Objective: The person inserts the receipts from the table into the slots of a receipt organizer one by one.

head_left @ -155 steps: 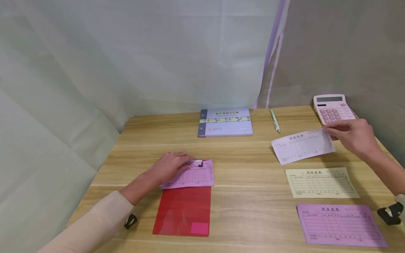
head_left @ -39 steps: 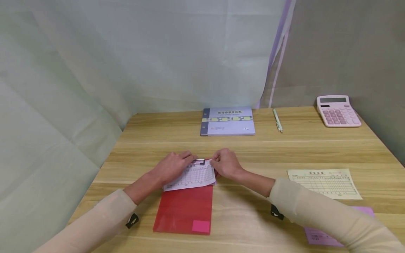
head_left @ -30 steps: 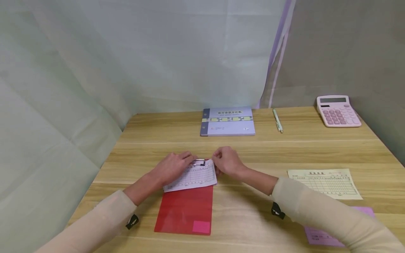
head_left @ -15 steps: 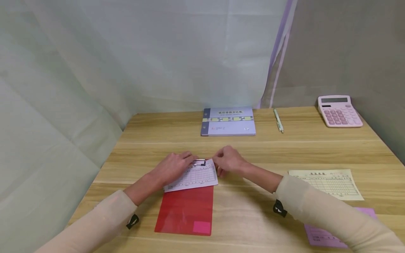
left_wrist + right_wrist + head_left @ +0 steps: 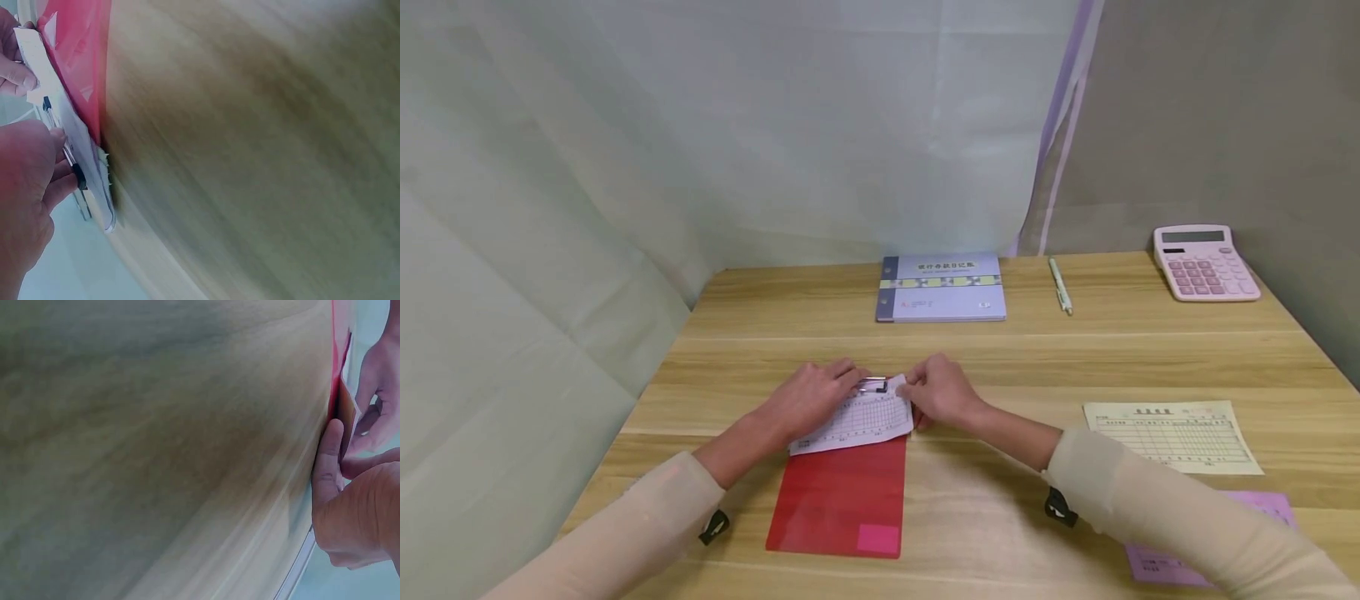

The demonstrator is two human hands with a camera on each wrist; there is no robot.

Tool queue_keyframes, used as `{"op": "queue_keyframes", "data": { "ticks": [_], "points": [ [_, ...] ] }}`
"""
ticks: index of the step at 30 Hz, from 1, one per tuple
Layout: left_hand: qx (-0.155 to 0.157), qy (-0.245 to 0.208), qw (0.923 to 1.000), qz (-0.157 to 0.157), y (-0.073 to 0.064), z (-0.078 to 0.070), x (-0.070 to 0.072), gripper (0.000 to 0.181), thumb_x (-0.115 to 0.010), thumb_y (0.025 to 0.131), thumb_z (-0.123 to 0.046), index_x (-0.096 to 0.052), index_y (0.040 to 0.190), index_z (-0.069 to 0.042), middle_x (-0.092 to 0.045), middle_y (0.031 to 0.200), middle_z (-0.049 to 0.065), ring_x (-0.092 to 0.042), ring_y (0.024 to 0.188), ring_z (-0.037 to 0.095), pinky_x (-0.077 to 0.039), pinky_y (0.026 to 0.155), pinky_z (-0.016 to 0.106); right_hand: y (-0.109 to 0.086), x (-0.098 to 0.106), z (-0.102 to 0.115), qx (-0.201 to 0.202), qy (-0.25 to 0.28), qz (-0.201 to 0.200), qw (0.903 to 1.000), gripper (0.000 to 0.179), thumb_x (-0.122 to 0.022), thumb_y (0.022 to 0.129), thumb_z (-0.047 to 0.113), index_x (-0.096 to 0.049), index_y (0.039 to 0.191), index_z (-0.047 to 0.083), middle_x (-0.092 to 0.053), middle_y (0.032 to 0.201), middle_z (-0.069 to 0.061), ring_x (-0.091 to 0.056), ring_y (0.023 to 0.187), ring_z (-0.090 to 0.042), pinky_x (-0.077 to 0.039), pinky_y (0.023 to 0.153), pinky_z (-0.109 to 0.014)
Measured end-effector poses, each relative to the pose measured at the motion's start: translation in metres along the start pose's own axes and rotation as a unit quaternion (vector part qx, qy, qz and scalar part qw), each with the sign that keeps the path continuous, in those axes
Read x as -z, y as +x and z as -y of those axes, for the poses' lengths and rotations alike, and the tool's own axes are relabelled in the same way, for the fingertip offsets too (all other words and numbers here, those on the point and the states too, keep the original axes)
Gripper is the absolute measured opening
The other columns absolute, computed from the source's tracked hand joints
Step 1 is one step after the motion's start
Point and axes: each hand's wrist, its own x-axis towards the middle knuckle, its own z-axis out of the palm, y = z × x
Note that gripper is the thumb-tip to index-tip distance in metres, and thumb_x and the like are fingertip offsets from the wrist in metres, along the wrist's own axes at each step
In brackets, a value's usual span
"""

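Observation:
A red clip folder (image 5: pixel 838 500) lies on the table with a metal clip (image 5: pixel 874 385) at its far end. My left hand (image 5: pixel 811 400) holds that clip; in the left wrist view its thumb and fingers are around the clip's bar. A white printed slip (image 5: pixel 868 421) lies across the folder's upper part, under the clip, slightly tilted. My right hand (image 5: pixel 942 390) pinches the slip's far right corner, as the left wrist view also shows. In the right wrist view, a right-hand finger (image 5: pixel 328 453) lies along the folder's edge. The left hand covers the slip's left part.
To the right lie a yellow slip (image 5: pixel 1176 435) and a pink slip (image 5: pixel 1165 567), the latter partly under the right sleeve (image 5: pixel 1150 500). Along the back are a ledger book (image 5: pixel 942 287), a pen (image 5: pixel 1060 286) and a pink calculator (image 5: pixel 1205 263).
My right hand has brought the white slip from the right side onto the folder, over the pink slip. Lately its fingers shifted slightly at the corner. The left hand stays at the clip.

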Motion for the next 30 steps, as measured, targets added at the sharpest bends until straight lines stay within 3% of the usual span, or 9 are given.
{"op": "queue_keyframes", "data": {
  "ticks": [5,11,30],
  "points": [
    [-0.009,0.007,0.9999,-0.004,-0.0006,0.0004,-0.001,0.047,-0.076,0.097,0.001,-0.066,0.142,-0.007,-0.069,0.128,0.01,-0.071,0.099,0.02,-0.064,0.077,0.034,-0.0021,-0.0028,-0.0008,0.01,0.005,-0.015,0.9998,0.016,-0.07,0.103,0.005,-0.077,0.092,-0.004,-0.07,0.066,-0.008,-0.067,0.051,-0.019,-0.059,0.05,-0.031],
    [-0.008,0.001,1.0,-0.004,-0.0009,0.0017,-0.0021,0.045,-0.072,0.099,0.002,-0.065,0.142,-0.006,-0.068,0.127,0.01,-0.07,0.091,0.018,-0.064,0.074,0.033,-0.0023,-0.005,-0.0003,0.015,0.01,-0.027,0.9995,0.014,-0.068,0.103,0.003,-0.076,0.097,-0.007,-0.071,0.068,-0.009,-0.067,0.052,-0.02,-0.059,0.05,-0.032],
    [-0.001,0.007,1.0,0.003,-0.0007,0.0002,-0.0014,0.047,-0.074,0.098,0.0,-0.065,0.143,-0.009,-0.068,0.128,0.008,-0.07,0.091,0.017,-0.064,0.074,0.033,-0.0042,-0.0064,-0.0015,0.028,0.01,-0.041,0.9987,0.013,-0.069,0.102,0.002,-0.077,0.098,-0.008,-0.068,0.061,-0.008,-0.067,0.05,-0.019,-0.059,0.049,-0.031]
  ]
}}
